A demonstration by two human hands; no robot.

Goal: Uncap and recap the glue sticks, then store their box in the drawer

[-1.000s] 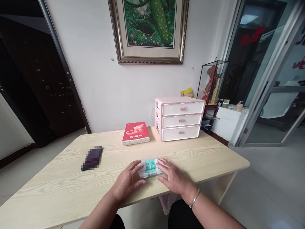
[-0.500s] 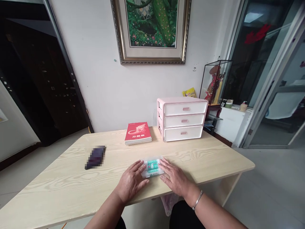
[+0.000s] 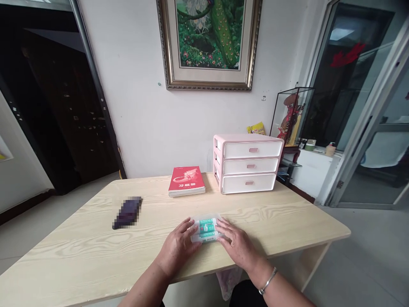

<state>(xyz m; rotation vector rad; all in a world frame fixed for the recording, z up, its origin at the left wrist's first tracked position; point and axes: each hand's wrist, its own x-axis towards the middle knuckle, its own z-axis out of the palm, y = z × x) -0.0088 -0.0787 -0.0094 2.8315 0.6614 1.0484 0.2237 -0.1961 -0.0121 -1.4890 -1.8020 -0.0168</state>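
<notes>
A clear plastic case point(image 3: 206, 230) with green-and-white tubes inside lies on the light wooden table point(image 3: 153, 207), near its front edge. My left hand point(image 3: 180, 244) holds the case's left end, its thumb at the near corner and its fingers on the top and far side. At the right end, my right hand point(image 3: 237, 243) grips it in the same way, fingers bent over the edge. A bracelet sits on my right wrist.
Beyond the case lies a red book point(image 3: 187, 181). A pink-and-white three-drawer box point(image 3: 249, 164) stands at the back right. On the left part of the table is a dark, pixelated flat object point(image 3: 128, 212). The wall is behind.
Both hands have curled more around the ends of the case, thumbs now against its near side. The camera view has shifted slightly.
</notes>
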